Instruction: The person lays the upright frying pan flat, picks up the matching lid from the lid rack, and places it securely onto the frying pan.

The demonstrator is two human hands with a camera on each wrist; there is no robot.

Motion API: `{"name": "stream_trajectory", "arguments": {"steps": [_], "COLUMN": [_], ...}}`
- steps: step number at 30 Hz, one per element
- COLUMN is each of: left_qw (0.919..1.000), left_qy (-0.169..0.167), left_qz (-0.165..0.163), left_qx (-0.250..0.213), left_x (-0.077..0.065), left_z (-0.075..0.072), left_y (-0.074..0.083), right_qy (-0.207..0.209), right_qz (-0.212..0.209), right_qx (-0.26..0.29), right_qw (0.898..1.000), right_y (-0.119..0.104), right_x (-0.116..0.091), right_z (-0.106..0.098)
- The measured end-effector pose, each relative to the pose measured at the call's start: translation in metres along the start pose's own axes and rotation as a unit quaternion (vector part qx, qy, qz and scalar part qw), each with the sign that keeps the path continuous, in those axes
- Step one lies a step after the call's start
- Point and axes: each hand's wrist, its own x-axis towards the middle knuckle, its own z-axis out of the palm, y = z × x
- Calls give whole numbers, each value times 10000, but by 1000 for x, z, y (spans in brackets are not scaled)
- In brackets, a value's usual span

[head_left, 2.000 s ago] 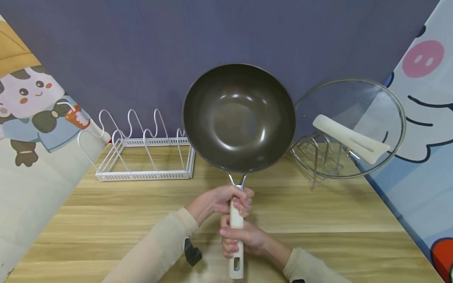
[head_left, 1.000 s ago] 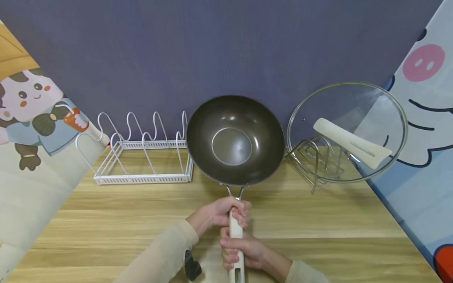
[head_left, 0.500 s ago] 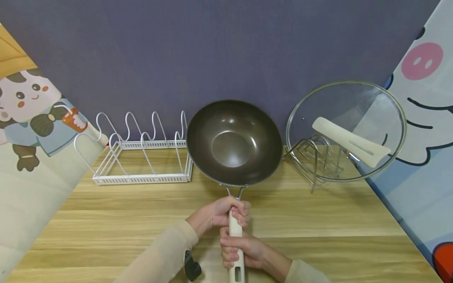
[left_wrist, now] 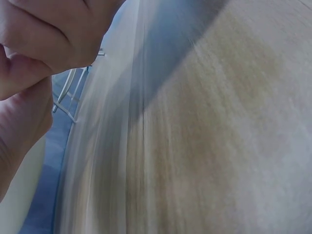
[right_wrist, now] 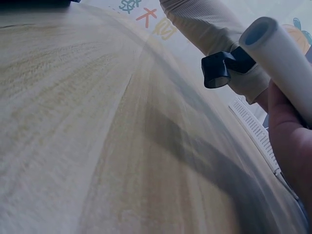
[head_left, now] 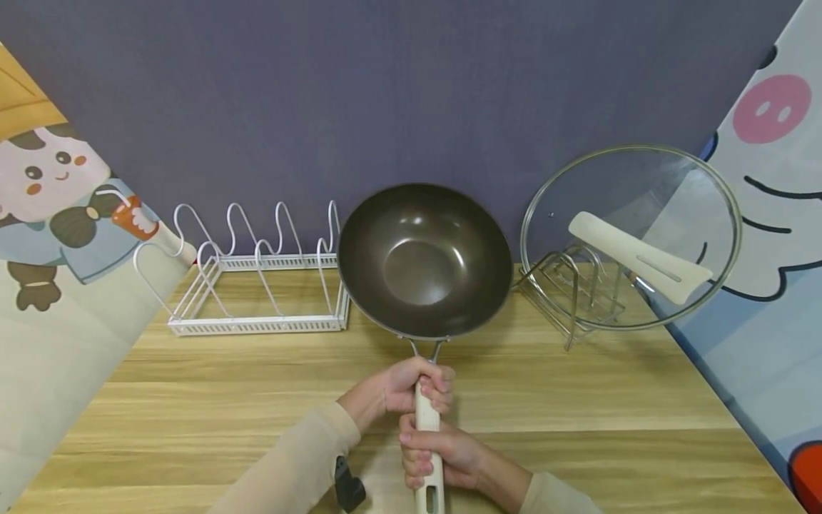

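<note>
A dark brown wok (head_left: 420, 264) is held up in front of me, its inside facing me. My left hand (head_left: 414, 384) grips the cream handle near the metal fork that joins it to the pan. Lower on the same handle my right hand (head_left: 446, 451) grips, thumb across the front. In the right wrist view the handle's end (right_wrist: 280, 53) sticks out past my right hand (right_wrist: 292, 141). The left wrist view has my left hand (left_wrist: 53, 39) at the upper left corner, over the table. Whether the pan touches the table is hard to tell.
A white wire rack (head_left: 257, 325) stands left of the wok. To the right, a metal wire stand (head_left: 574, 307) holds a glass lid (head_left: 674, 185) with a cream handle piece (head_left: 636, 253). A grey-blue panel (head_left: 411, 86) rises behind the wood-grain table (head_left: 257, 400).
Over the two seconds the wok has come down and tilted back, both hands moving slightly down with it. In the last half second it has hardly moved.
</note>
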Motion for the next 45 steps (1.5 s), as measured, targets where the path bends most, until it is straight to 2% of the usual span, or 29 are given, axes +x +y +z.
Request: {"name": "stream_trajectory", "arguments": {"steps": [13,27,45], "left_qw": [9998,9987,9967], "left_qy": [-41,-59,61], "left_qz": [-21,31,-112], "left_qx": [-189,-503,-797], "left_x": [0,-1,0], "left_z": [6,11,18], "left_y": [5,9,12], "right_qy": [135,186,279], "right_qz": [201,174,194], "right_qx": [89,188,403], "right_qw": [9997,9995,9986], "right_y": [-9,-20,-27], "right_x": [-1,-1,-4], "right_z": [4,14,22]}}
